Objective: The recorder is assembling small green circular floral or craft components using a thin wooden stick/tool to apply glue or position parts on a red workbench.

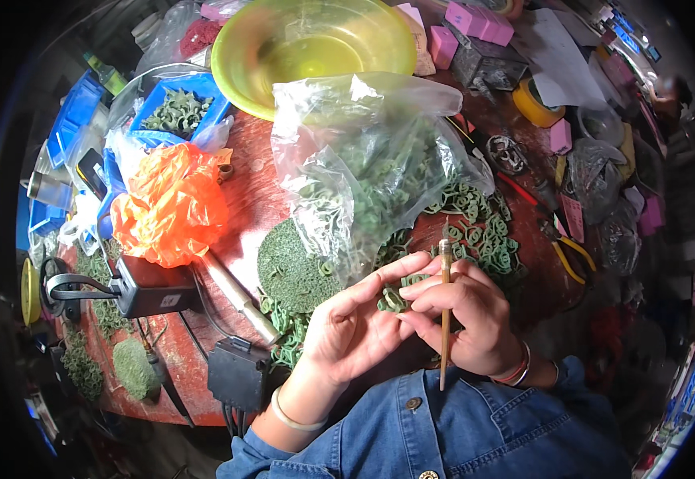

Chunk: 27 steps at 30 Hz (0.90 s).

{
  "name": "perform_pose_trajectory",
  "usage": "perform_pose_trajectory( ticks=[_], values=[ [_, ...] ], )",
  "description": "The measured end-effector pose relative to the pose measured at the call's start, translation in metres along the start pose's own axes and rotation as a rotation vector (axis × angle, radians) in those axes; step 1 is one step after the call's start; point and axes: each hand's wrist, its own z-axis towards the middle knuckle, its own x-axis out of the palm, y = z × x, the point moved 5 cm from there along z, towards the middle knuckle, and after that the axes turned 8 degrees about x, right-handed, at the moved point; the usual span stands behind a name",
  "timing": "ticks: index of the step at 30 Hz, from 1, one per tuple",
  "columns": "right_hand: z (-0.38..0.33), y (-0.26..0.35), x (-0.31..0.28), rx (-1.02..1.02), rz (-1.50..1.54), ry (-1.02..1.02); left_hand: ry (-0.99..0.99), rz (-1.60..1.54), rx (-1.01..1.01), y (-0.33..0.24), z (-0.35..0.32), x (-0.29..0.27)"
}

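Observation:
My left hand is turned palm up, its thumb and fingers curved around a small green ring-shaped piece. A second green piece shows just above it, partly covered by fingers. My right hand closes on a slim wooden stick with a metal collar at its top end, held nearly upright. Its fingertips also touch the green pieces beside my left hand. Beyond my hands lies a clear plastic bag full of similar green pieces. More loose green rings are heaped to its right.
A round pad of green granules lies left of the bag, near a metal rod and black box. Farther back are an orange plastic bag, blue tray and yellow basin. Yellow-handled pliers lie right.

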Motion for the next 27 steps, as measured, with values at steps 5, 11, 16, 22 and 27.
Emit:
perform_pose_trajectory(
  ticks=[5, 11, 16, 22, 27],
  values=[
    [0.0, -0.001, -0.005, 0.097, -0.009, -0.048, -0.004, 0.113, 0.012, 0.002, 0.003, 0.003],
    [-0.001, -0.004, -0.008, 0.204, -0.029, -0.09, 0.016, 0.159, 0.017, 0.001, 0.004, 0.001],
    [-0.002, -0.006, -0.011, 0.267, -0.024, -0.084, -0.091, 0.403, 0.102, 0.003, 0.004, 0.002],
    [-0.009, -0.017, -0.011, 0.321, 0.015, -0.045, -0.069, 1.079, 0.389, -0.002, 0.002, 0.003],
    [-0.011, -0.023, -0.011, 0.371, 0.061, -0.002, -0.07, 1.284, 0.47, -0.001, 0.001, 0.005]
  ],
)
